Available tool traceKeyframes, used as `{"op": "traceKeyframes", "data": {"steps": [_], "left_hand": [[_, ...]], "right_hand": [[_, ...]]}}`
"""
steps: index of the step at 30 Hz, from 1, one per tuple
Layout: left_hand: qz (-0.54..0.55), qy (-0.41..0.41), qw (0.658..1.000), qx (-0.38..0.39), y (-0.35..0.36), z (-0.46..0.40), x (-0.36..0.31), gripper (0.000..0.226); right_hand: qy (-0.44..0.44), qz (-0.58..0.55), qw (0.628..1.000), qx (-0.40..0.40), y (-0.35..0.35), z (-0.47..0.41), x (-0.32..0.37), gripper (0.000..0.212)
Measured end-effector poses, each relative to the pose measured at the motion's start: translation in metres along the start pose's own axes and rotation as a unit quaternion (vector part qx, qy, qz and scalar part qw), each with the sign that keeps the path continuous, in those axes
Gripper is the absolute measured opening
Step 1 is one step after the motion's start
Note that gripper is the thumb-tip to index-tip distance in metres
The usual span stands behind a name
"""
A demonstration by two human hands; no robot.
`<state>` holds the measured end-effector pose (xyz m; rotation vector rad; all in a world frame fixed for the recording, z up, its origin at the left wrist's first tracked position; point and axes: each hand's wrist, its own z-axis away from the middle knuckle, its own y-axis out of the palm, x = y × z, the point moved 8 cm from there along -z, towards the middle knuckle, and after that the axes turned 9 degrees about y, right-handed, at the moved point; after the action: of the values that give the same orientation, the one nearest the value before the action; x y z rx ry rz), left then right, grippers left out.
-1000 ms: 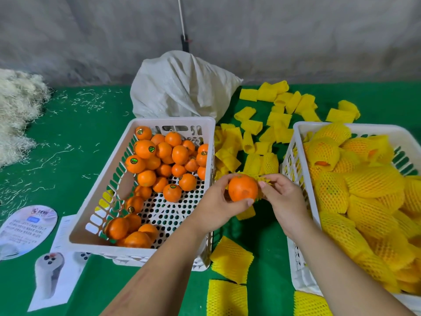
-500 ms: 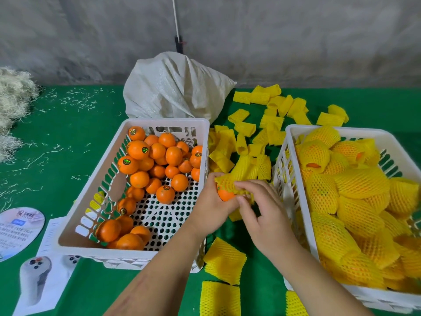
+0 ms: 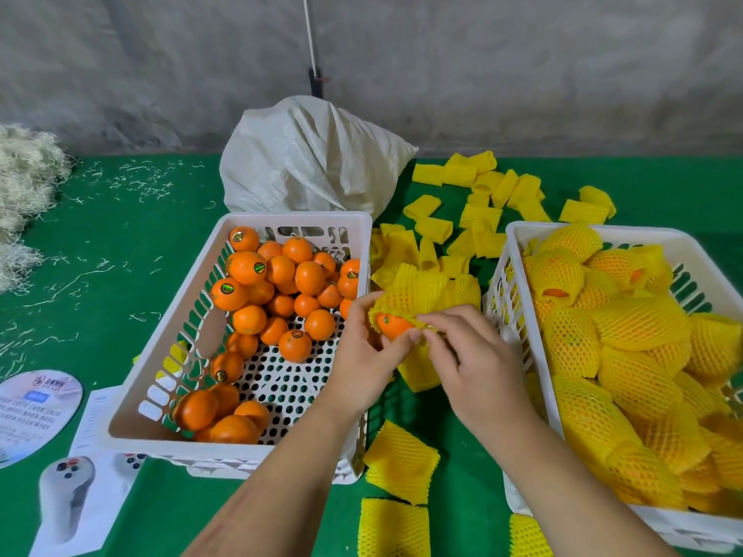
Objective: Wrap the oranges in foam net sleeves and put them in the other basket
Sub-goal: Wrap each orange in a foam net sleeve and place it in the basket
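On a green-covered table (image 3: 104, 251) before a grey wall, a round orange (image 3: 392, 326), bare a second ago, now sits mostly inside a yellow foam net sleeve (image 3: 414, 293), between the white plastic basket of loose oranges (image 3: 169, 436) and the white basket of wrapped fruit (image 3: 522, 327). The left hand (image 3: 364, 355) cups the orange, thumb on the sleeve's mouth; the right hand (image 3: 466, 355) pinches the sleeve's rim.

No readable text: blurred print on the round card (image 3: 36, 416), tiny illegible stickers on the oranges (image 3: 257, 269).
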<state>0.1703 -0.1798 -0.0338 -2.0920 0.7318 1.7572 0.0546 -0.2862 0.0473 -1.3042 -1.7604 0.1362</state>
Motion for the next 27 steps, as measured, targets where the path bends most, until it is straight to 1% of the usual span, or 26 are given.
{"op": "traceKeyframes", "data": {"steps": [1,2,3,5,6,7,9,11,14,16,18,20,21,25,27], "left_hand": [[-0.009,0.008,1.0,-0.01,-0.001,0.001,-0.001,0.049],[-0.021,0.015,0.999,-0.019,-0.001,0.001,-0.003,0.046],[-0.03,0.019,0.999,-0.026,0.0,0.003,-0.004,0.046],[-0.022,0.015,0.999,-0.032,0.0,0.005,-0.004,0.051],[-0.01,0.012,1.0,-0.026,0.0,0.005,-0.004,0.053],[0.005,0.008,1.0,-0.01,0.0,0.005,-0.003,0.056],[0.026,0.011,0.999,0.035,0.002,0.006,-0.006,0.063],[0.019,0.026,0.998,0.052,0.003,0.006,-0.008,0.067],[0.033,0.019,0.999,0.026,0.002,0.004,-0.008,0.06],[0.039,0.011,0.999,0.005,0.001,0.003,-0.006,0.058],[0.033,0.014,0.999,-0.02,-0.004,0.001,-0.006,0.055],[0.017,0.02,0.999,-0.017,-0.006,0.001,-0.004,0.053],[0.016,0.017,1.0,-0.002,-0.005,0.001,-0.003,0.055],[0.025,-0.014,0.998,0.048,-0.005,0.0,0.0,0.074],[0.024,-0.02,0.997,0.064,-0.005,-0.002,0.003,0.07]], "right_hand": [[-0.018,-0.004,1.0,0.003,0.003,0.004,0.007,0.02],[-0.017,-0.01,1.0,0.003,0.005,0.007,0.01,0.022],[0.003,-0.015,1.0,0.0,0.008,0.01,0.008,0.025],[0.094,-0.042,0.995,0.003,0.012,0.014,-0.009,0.039],[0.136,-0.065,0.988,0.017,0.016,0.016,-0.017,0.047],[0.154,-0.083,0.984,0.035,0.02,0.017,-0.022,0.051],[0.127,-0.083,0.987,0.042,0.022,0.017,-0.02,0.051],[0.087,-0.068,0.994,0.021,0.017,0.015,-0.016,0.044],[0.088,-0.043,0.995,-0.027,0.004,0.007,-0.019,0.032],[0.068,-0.024,0.996,-0.046,0.0,0.007,-0.013,0.026],[0.03,-0.023,0.998,-0.049,0.002,0.012,-0.001,0.025],[0.007,-0.034,0.999,-0.038,0.011,0.02,0.006,0.025],[0.011,-0.039,0.999,-0.03,0.015,0.022,0.006,0.026],[0.094,-0.079,0.992,-0.003,0.025,0.022,-0.015,0.038],[0.096,-0.084,0.992,0.008,0.024,0.018,-0.021,0.039]]}}
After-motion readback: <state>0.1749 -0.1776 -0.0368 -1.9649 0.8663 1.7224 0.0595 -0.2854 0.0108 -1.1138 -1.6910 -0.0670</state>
